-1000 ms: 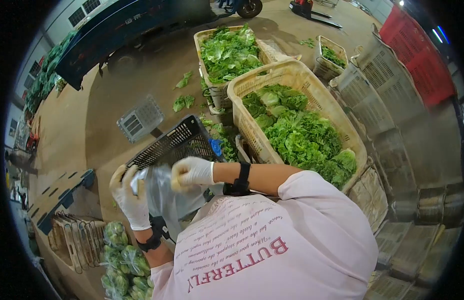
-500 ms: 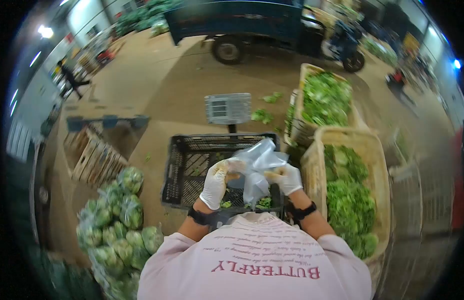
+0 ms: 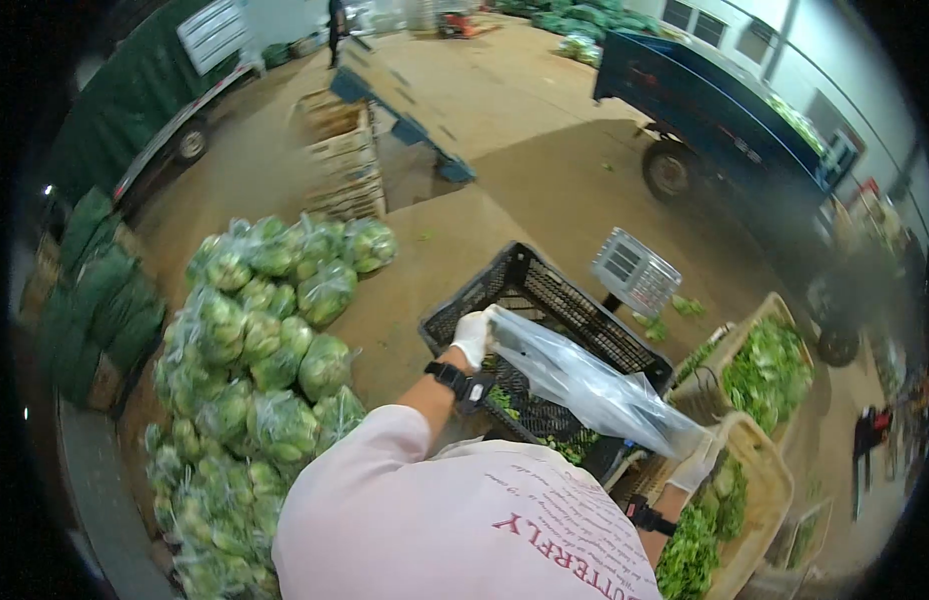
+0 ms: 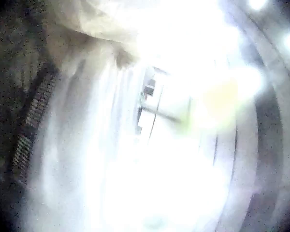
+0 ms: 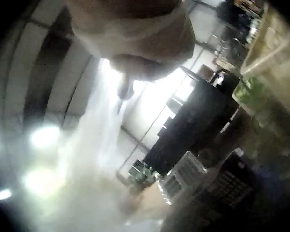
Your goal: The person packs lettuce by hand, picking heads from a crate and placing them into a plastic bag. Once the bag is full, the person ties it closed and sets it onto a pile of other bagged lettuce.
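Note:
A clear plastic bag is stretched between two gloved hands over a black crate. The left hand grips its upper left end, near the crate's left side. At the bag's other end the right hand pinches it, beside the cream basket of lettuce. Blurred and overexposed, the left wrist view shows the bag hanging from the left hand. In the right wrist view the right hand holds the bag with curled fingers. Leafy scraps lie in the crate.
A pile of bagged green heads lies on the floor at left. Behind the crate stands a scale display. Another basket of greens is at right. Farther back are a blue cart and a stack of crates.
The head view has swung left. My hands have moved from close together to wide apart, and the crumpled bag is now drawn out long between them.

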The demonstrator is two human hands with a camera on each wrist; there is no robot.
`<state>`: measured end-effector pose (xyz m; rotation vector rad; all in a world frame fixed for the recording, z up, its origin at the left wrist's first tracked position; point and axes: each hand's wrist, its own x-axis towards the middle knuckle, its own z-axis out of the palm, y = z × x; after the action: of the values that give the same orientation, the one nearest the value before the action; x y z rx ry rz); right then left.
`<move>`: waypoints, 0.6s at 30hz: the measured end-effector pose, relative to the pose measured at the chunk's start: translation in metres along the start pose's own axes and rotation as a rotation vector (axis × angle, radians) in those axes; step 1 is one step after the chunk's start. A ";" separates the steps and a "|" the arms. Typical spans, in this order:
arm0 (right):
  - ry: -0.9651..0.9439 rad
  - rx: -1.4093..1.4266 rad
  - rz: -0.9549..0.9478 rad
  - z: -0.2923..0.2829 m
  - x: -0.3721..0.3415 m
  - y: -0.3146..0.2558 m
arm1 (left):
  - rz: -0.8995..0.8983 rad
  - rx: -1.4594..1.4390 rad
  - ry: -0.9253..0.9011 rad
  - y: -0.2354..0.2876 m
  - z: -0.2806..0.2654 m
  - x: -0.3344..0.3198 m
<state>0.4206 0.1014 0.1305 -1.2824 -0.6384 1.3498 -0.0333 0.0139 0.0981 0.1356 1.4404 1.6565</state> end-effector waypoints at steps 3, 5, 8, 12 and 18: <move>-0.051 -0.771 -0.154 0.002 -0.006 0.017 | 0.037 -0.133 -0.045 0.000 0.010 0.012; -0.138 -1.106 -0.371 0.030 -0.036 0.005 | 0.331 0.212 0.019 0.022 0.041 -0.009; -0.368 -1.204 -1.014 0.087 -0.077 -0.007 | 0.527 0.693 -0.201 0.055 0.091 -0.076; -0.365 -0.946 -0.743 0.143 -0.073 -0.011 | 1.073 0.864 -0.480 0.066 0.136 -0.135; 0.153 -0.872 -1.105 0.091 -0.044 -0.034 | 1.233 1.071 0.100 0.044 0.081 -0.052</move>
<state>0.3393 0.0952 0.1994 -1.2915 -1.6129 0.0164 0.0219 0.0426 0.1843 1.8464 2.4019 1.4630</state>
